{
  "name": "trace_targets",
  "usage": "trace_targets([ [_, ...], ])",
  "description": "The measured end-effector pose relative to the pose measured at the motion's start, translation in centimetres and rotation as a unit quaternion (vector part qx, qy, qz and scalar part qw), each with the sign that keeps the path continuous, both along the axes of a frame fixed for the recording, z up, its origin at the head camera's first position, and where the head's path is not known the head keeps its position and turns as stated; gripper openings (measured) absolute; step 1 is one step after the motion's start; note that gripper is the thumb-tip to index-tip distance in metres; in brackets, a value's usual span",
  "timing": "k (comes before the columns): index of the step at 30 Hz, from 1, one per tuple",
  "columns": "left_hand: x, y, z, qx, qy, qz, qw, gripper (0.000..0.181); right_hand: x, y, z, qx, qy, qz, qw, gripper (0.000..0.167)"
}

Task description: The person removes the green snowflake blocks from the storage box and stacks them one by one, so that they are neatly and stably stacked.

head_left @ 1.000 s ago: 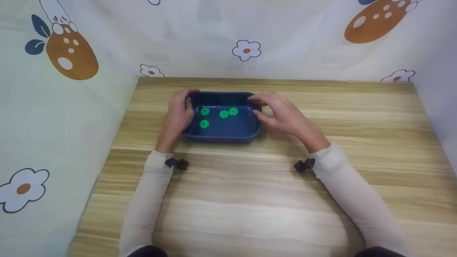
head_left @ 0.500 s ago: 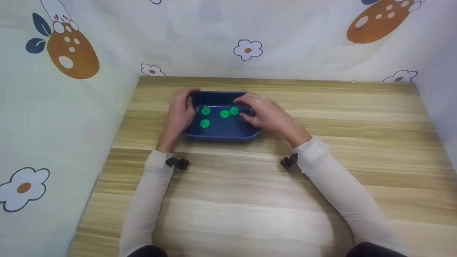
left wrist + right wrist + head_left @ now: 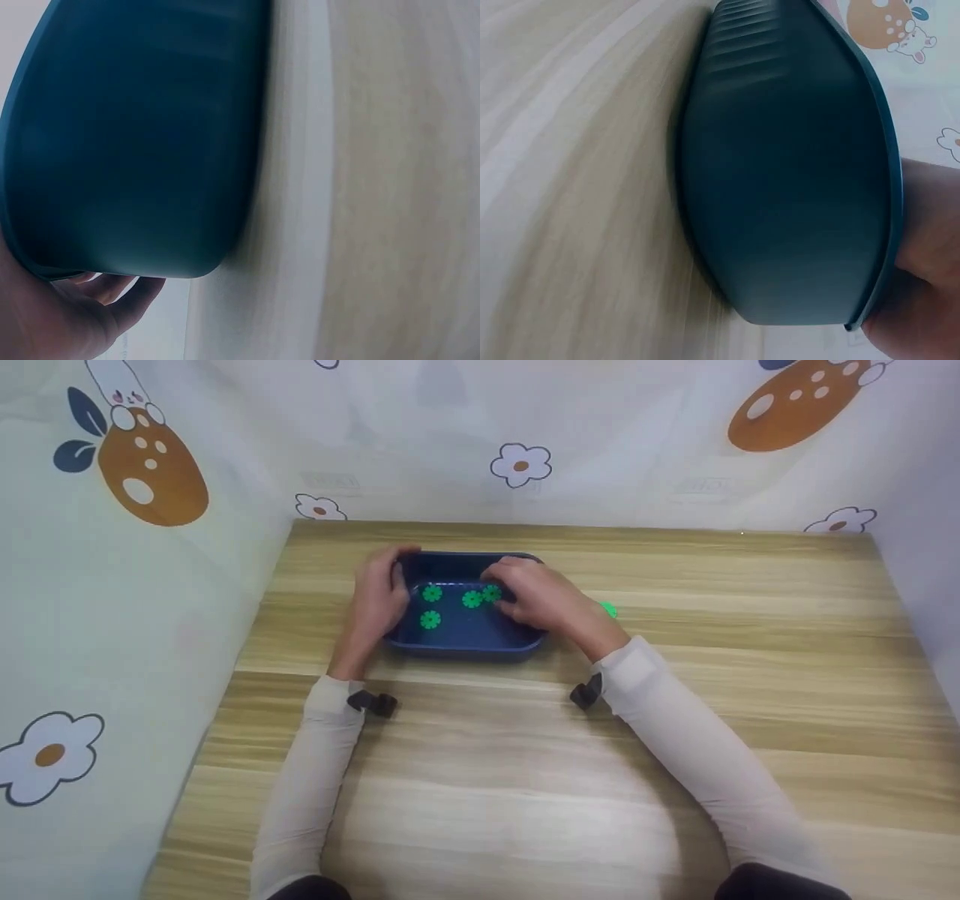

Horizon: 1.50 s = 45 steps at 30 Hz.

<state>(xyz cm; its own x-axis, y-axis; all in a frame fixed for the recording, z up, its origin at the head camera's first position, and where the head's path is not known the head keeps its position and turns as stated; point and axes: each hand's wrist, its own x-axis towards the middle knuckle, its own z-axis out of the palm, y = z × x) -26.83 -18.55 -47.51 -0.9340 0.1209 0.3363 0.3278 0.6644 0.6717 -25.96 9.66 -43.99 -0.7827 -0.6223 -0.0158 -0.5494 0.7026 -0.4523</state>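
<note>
A dark blue rectangular plastic box [image 3: 469, 647] stands on the table, with several flat green flower-shaped discs inside. My left hand [image 3: 377, 596] grips its left end, thumb inside the rim; in the left wrist view the fingers [image 3: 135, 301] curl past the box's far side. My right hand [image 3: 536, 592] reaches over the right rim. Its thumb and bent fingers are apart, close around the rightmost green disc [image 3: 490, 593]; whether they touch it I cannot tell. Another disc [image 3: 472, 599] lies beside that one, and more discs [image 3: 431, 593] are near my left thumb.
One green disc [image 3: 608, 610] lies on the wooden table [image 3: 480, 780] just right of my right wrist, partly covered by it. Behind the table hangs a pale cloth [image 3: 622, 442] printed with flowers, and it also lines the left side.
My right hand has moved left from the box's right rim to the rightmost disc inside. The disc on the table has come into sight behind that wrist. My left hand stays put.
</note>
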Motion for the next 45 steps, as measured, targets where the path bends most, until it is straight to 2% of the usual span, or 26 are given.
trace_targets([
  [7, 0.0, 0.1, 0.1, -0.006, -0.008, 0.003, 0.9999, 0.042, -0.1, -0.9, -0.2, 0.057, 0.014, -0.026, 0.9979, 0.038],
  [15, -0.1, 0.1, -0.1, -0.004, 0.001, 0.0, 1.0, 0.042, 0.0, -1.7, -1.3, 0.09, 0.096, -0.053, 0.9899, 0.031],
  [18, 0.0, 0.1, 0.0, -0.005, -0.002, 0.0, 1.0, 0.042, 0.0, -1.8, -1.5, 0.095, 0.113, -0.054, 0.9875, 0.03],
  [28, 0.0, 0.1, 0.1, -0.003, -0.002, 0.001, 1.0, 0.042, 0.0, -1.8, -1.6, 0.09, 0.115, -0.051, 0.9879, 0.029],
  [37, -0.1, 0.1, 0.2, -0.007, -0.013, 0.004, 0.9999, 0.042, -0.3, -1.8, -1.5, 0.113, 0.104, -0.04, 0.9873, 0.029],
  [45, 0.0, -0.1, -0.1, 0.0, 0.005, -0.001, 1.0, 0.042, -0.1, -1.8, -1.6, 0.113, 0.119, -0.022, 0.9863, 0.022],
])
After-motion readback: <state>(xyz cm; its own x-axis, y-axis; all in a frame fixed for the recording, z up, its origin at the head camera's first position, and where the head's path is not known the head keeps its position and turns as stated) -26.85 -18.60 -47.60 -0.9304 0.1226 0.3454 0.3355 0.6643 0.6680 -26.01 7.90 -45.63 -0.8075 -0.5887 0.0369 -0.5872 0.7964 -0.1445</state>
